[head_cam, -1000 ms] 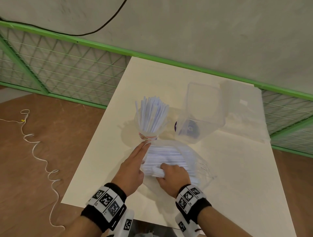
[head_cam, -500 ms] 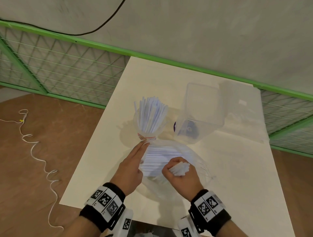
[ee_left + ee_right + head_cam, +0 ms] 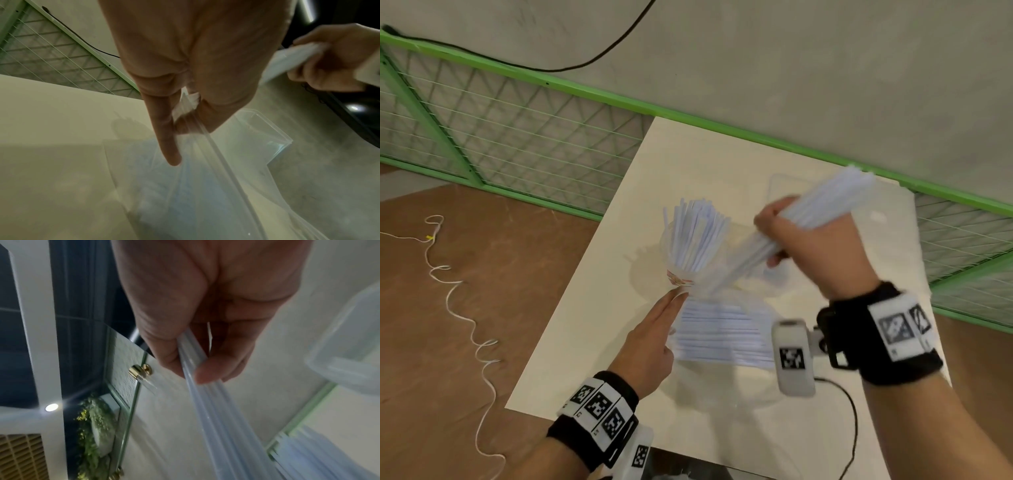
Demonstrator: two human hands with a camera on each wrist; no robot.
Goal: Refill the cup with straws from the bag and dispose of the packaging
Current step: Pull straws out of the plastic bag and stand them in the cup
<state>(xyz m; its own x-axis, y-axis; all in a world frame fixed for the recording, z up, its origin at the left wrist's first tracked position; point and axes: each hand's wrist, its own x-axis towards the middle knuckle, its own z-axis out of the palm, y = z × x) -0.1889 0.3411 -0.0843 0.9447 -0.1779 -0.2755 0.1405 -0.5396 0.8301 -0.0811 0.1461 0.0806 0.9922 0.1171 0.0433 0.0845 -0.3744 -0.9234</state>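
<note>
The right hand [image 3: 822,246] is raised above the table [image 3: 592,342], fingers curled tight round a bundle of straws [image 3: 822,205] slanting up and away from it. Just left of that fist stands the cup [image 3: 693,260], already bristling with straws. Below it the left hand [image 3: 650,346] lies low, forefinger straight, pinching the mouth of the bag [image 3: 722,332], which lies flat with more straws inside. Beyond the right fist sits a clear container [image 3: 349,345].
</note>
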